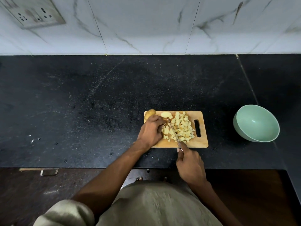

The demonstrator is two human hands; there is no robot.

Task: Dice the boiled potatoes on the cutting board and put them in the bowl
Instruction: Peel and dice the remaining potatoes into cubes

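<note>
Mid-dice on the wooden cutting board (199, 143). Right hand (189, 165) wrapped round the knife (174, 134) handle, index finger laid along the top, blade running through the heap of potato cubes (180, 128). Left hand (150, 131) curled over an uncut piece at the board's left side, fingertips close beside the blade; grip there clenched on potato, though the piece itself mostly hidden.

Best done with fingertips tucked back behind the knuckles, tip kept down on the board, short even strokes, soft boiled flesh pressed only lightly to avoid mashing.

Counted: one board, one knife, one whole unpeeled potato (150, 113) at the far left corner, one cut half (166, 114) just beside it, cubes too many to number. One pale green bowl (256, 123), nothing seen inside, well apart to the right on the black surface (97, 111).
</note>
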